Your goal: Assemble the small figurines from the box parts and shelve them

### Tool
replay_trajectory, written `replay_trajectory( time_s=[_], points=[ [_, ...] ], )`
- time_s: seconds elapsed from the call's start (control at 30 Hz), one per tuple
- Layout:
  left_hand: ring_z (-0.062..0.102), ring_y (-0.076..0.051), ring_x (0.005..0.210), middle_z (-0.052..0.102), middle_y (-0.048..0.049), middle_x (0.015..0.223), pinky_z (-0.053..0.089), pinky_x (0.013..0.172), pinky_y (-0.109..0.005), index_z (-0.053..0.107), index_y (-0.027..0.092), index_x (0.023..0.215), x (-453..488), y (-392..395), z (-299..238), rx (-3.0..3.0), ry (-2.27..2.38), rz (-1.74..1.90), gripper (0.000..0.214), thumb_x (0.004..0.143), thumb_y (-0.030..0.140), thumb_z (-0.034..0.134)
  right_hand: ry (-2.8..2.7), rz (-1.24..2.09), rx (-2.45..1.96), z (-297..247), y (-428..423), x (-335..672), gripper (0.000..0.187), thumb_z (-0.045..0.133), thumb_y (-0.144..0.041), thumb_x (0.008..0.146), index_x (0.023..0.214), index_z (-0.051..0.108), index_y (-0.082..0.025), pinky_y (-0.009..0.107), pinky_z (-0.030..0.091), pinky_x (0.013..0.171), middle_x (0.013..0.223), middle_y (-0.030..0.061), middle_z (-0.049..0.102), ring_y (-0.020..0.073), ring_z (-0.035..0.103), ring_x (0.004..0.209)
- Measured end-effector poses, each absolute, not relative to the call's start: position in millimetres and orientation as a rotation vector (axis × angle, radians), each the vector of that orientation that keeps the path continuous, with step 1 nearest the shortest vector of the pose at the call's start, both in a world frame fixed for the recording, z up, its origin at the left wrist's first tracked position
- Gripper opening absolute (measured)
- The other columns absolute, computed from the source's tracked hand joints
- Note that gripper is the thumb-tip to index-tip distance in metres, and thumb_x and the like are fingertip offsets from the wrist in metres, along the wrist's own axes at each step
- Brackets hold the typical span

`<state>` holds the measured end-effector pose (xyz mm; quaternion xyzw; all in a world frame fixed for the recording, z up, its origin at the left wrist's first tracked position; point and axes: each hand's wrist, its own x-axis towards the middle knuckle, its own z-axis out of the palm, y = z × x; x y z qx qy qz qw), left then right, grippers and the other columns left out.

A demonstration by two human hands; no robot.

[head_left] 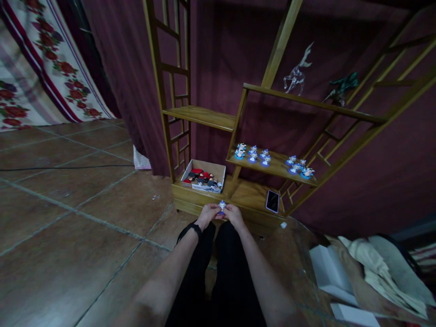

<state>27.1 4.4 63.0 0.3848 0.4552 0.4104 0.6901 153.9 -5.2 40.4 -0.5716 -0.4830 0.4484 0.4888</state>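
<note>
A small blue-and-white figurine (222,206) stands upright between my two hands, just in front of the low shelf. My left hand (209,214) pinches it from the left, and a dark band circles that wrist. From the other side my right hand (235,215) grips the same figurine. Behind my hands, to the left, a cardboard box (207,168) holds several red, black and grey figurines. Similar blue-and-white figurines (252,156) are grouped on the middle shelf (281,169), some at its left end and others at its right end.
A phone or tablet (272,201) lies on the low shelf at right. Higher up stand a clear deer ornament (296,77) and a dark green ornament (342,88). The wooden shelf frame (235,131) rises close ahead. White boxes (332,272) and cloth are on the floor at right.
</note>
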Motion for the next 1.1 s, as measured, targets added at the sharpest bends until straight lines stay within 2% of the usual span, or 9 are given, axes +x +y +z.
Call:
replay_trajectory(
  time_s=[0.33, 0.57, 0.67, 1.1],
  points=[
    [0.062, -0.012, 0.049, 0.064, -0.0011, 0.056, 0.052, 0.053, -0.020, 0.059, 0.010, 0.069, 30.4, 1.2, 64.0, 0.872, 1.031, 0.973, 0.012, 0.064, 0.009, 0.070, -1.208, 1.095, -1.404, 46.0, -8.9, 152.3, 0.020, 0.063, -0.035, 0.061, 0.074, 0.065, -0.019, 0.028, 0.051, 0.060, 0.068, -0.0011, 0.069, 0.0178, 0.064, 0.066],
    [0.064, -0.013, 0.054, 0.068, -0.0065, 0.065, 0.054, 0.060, -0.023, 0.063, 0.008, 0.076, 23.4, -0.4, 67.9, 0.844, 0.944, 0.953, 0.016, 0.066, 0.016, 0.071, -1.190, 1.082, -1.380, 51.7, -10.8, 152.0, 0.026, 0.062, -0.041, 0.064, 0.074, 0.066, -0.018, 0.029, 0.052, 0.062, 0.069, 0.0004, 0.069, 0.0188, 0.064, 0.069],
    [0.065, -0.013, 0.055, 0.068, -0.0080, 0.067, 0.054, 0.058, -0.022, 0.064, 0.008, 0.077, 21.7, -1.5, 68.6, 0.820, 0.909, 0.951, 0.017, 0.065, 0.018, 0.072, -1.182, 1.075, -1.367, 54.7, -13.3, 152.0, 0.026, 0.061, -0.043, 0.064, 0.073, 0.066, -0.019, 0.029, 0.052, 0.063, 0.069, 0.0003, 0.068, 0.0188, 0.064, 0.070],
    [0.063, -0.012, 0.052, 0.067, -0.0049, 0.062, 0.052, 0.055, -0.020, 0.064, 0.008, 0.075, 24.9, -1.0, 66.0, 0.811, 0.949, 1.015, 0.014, 0.066, 0.017, 0.071, -1.139, 1.113, -1.321, 59.0, -16.3, 146.2, 0.033, 0.063, -0.049, 0.061, 0.072, 0.064, -0.017, 0.027, 0.052, 0.059, 0.067, 0.0001, 0.067, 0.0166, 0.063, 0.064]
  ],
)
